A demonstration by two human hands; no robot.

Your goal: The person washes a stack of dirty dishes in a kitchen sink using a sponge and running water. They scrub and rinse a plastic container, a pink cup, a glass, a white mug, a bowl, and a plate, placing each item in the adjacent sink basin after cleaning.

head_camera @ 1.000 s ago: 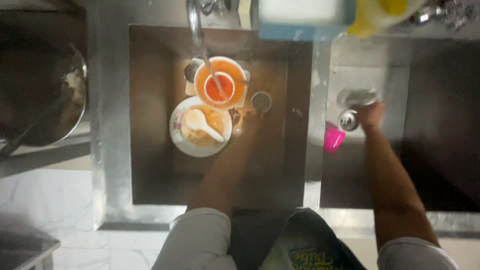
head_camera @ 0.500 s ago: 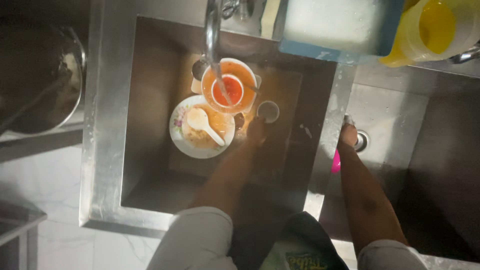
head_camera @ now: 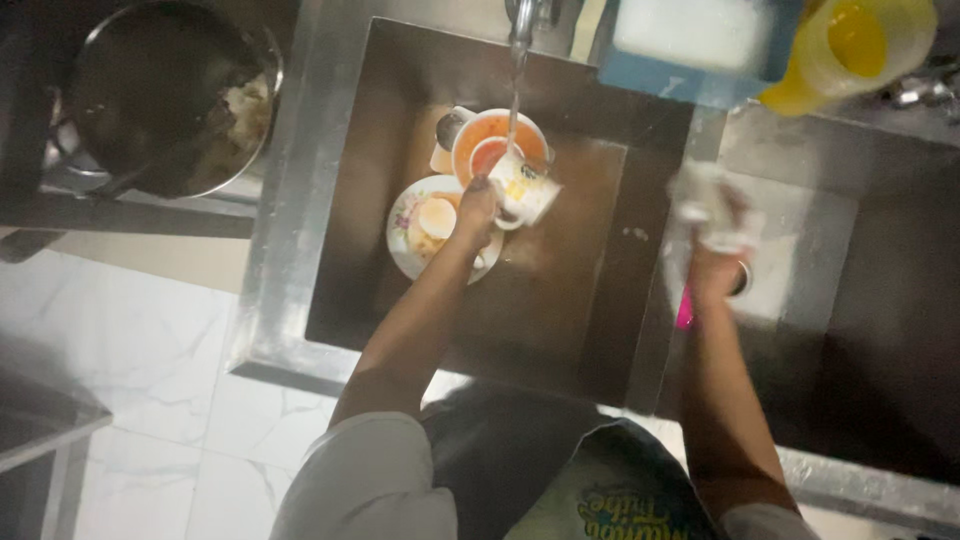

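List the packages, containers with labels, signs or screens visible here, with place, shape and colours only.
Yellow plastic jug: top right ledge behind the sinks, rounded, translucent yellow.
Blue tub: beside the jug, rectangular, blue walls, white contents.
Mug: in the left hand under the tap, white with a small coloured print.
No signs or screens.

Head view: looks steeply down from above onto the sink (head_camera: 560, 300); faces the tap (head_camera: 522, 18)
Nearness: arm's reach

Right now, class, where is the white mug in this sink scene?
In the head view, the white mug is held in the left hand under the tap's water stream, just above the orange bowl and plate.
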